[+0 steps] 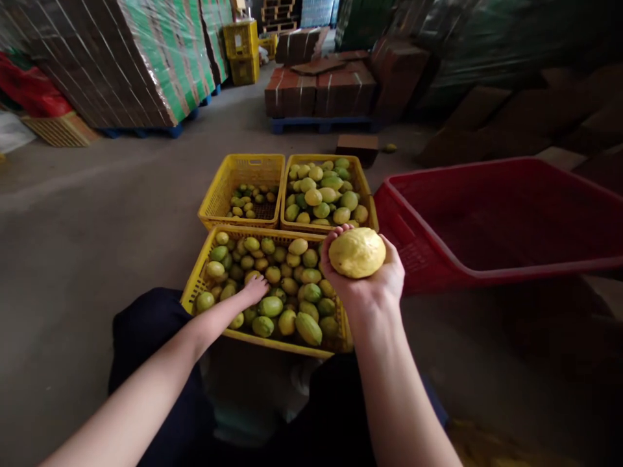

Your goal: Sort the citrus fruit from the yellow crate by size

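Observation:
My right hand (374,292) is turned palm up, its fingers curled round a big, bumpy yellow lemon (357,253). It is held above the right side of the front yellow crate (195,285). That crate holds many yellow and green lemons (270,307). Inside it, left of the middle, my left hand (255,290) reaches down with its fingers bent over a yellow lemon (252,277) among the others. The undersides of those fingers are hidden.
Two more yellow crates stand behind: the left one (214,191) holds a few small lemons, the right one (372,207) is heaped with larger fruit. A big red tub (423,253) is at right. Farther back are stacked cartons (345,94) on a blue pallet (321,123) and wrapped stacks (165,58).

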Demonstrator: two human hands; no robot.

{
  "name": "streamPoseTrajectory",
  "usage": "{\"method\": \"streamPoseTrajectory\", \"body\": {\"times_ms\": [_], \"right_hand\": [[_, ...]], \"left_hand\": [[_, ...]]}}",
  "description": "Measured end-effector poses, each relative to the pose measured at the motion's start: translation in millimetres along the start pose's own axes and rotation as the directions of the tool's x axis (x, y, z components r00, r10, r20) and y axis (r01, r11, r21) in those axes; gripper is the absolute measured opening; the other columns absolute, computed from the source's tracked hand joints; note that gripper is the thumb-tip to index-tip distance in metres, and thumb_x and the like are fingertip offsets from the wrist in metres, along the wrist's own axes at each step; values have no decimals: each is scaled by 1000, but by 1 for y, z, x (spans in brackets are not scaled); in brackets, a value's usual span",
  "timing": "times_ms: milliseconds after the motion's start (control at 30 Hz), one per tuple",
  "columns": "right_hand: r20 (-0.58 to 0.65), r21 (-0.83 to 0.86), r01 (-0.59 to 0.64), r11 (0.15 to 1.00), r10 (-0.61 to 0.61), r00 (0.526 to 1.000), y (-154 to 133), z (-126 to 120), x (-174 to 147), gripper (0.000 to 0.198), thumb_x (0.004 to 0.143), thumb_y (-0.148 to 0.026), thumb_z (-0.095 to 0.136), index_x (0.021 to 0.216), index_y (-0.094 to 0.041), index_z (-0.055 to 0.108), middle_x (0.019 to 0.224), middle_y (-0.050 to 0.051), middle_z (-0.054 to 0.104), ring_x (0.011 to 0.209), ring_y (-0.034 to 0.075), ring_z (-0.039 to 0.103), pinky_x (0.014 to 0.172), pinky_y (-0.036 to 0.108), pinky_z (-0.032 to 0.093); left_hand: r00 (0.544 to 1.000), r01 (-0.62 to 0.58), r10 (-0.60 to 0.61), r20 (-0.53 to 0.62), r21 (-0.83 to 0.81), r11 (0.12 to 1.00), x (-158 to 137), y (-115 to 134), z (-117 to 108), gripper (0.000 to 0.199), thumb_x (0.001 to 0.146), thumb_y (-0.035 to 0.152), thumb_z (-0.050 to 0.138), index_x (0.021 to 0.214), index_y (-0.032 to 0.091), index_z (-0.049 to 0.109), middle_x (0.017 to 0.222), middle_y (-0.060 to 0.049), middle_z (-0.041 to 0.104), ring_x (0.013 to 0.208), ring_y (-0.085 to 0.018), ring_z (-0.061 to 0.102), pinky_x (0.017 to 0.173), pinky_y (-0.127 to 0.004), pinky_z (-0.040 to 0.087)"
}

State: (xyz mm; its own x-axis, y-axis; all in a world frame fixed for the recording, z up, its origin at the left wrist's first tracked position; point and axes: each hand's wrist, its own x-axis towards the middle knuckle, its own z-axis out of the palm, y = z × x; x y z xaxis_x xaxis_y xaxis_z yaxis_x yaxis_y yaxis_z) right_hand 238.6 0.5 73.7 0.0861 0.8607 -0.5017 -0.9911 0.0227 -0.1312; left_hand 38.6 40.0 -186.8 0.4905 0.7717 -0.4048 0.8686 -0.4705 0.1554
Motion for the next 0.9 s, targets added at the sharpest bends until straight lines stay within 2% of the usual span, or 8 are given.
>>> {"method": "streamPoseTrajectory", "body": {"times_ms": [133, 267, 467, 667, 800, 900], "right_hand": [[4, 6, -15, 1000, 15, 1000, 1, 0, 5, 28, 82, -38, 48, 97, -17, 59, 73, 5, 68, 66, 18, 68, 59, 32, 60], [0, 3, -15, 1000, 15, 1000, 4, 4, 11, 29, 83, -38, 45, 97, -17, 59, 70, 5, 67, 66, 19, 67, 60, 33, 60], [-28, -22, -48, 999, 47, 998, 11, 11, 9, 29, 82, -36, 47, 101, -18, 61, 74, 5, 68, 68, 19, 66, 66, 36, 61], [9, -52, -35, 998, 36, 999, 14, 14, 16, 28, 84, -38, 47, 98, -17, 59, 71, 4, 66, 67, 19, 66, 60, 34, 60], [-16, -136, -18, 991, 16, 1000, 18, 11, 27, 26, 85, -37, 44, 98, -19, 58, 70, 3, 65, 69, 20, 66, 62, 36, 61], [-16, -169, -29, 985, 27, 1000, 22, 9, 31, 29, 85, -40, 43, 99, -19, 58, 73, 5, 67, 70, 21, 67, 60, 37, 61]], "left_hand": [[1000, -1, 2, -16, 45, 999, 17, 2, 16, 33, 85, 1, 48, 109, 10, 70, 117, -20, 68, 118, -28, 56, 106, -47, 36], [998, 49, -46, -37, 77, 996, 22, -4, 27, 33, 86, 7, 54, 112, 16, 71, 109, -14, 72, 118, -31, 56, 107, -51, 34], [995, 72, -66, -80, 73, 995, 23, -7, 32, 28, 88, 12, 57, 105, 23, 75, 98, -10, 74, 111, -25, 60, 110, -46, 31], [996, 24, -26, -85, -31, 999, 24, -2, 23, 28, 83, 3, 55, 95, 18, 75, 83, -9, 73, 96, -21, 65, 113, -42, 27], [992, -31, 20, -123, -94, 995, 11, -11, 11, 24, 78, 8, 64, 99, 15, 72, 86, -10, 72, 99, -25, 63, 114, -47, 22], [990, -50, 38, -135, -86, 995, -2, -23, -13, 43, 69, 14, 77, 112, 17, 68, 96, -11, 72, 108, -30, 59, 114, -54, 17]]}}
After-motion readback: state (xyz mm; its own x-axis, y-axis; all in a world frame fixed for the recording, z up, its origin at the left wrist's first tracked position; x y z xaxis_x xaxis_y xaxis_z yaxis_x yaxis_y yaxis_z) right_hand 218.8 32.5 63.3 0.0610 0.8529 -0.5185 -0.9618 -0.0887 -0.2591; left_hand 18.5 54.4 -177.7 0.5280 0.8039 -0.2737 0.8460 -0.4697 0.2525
